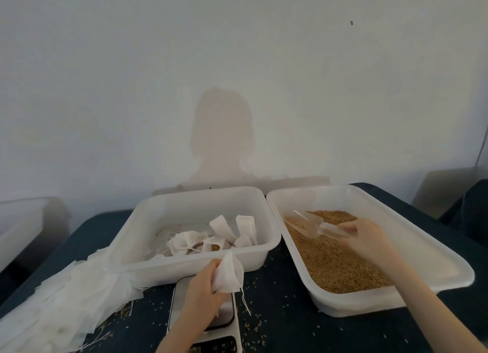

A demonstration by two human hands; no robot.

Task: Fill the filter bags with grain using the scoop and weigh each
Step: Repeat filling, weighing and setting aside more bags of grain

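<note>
My left hand (202, 286) grips a white filter bag (229, 273) above the scale (227, 315), the bag's mouth turned up and its string dangling. My right hand (367, 236) holds the handle of a clear plastic scoop (311, 224) over the brown grain (335, 260) in the right tub (412, 236). The scoop's bowl lies low on the grain surface. Several filled, tied filter bags (211, 240) lie in the left tub (148, 215).
A heap of flat unfilled filter bags (66, 297) spreads over the dark tablecloth at the left. Loose grains are scattered on the cloth around the scale. Another pale tub (21, 220) stands at the far left, and a white wall rises behind the tubs.
</note>
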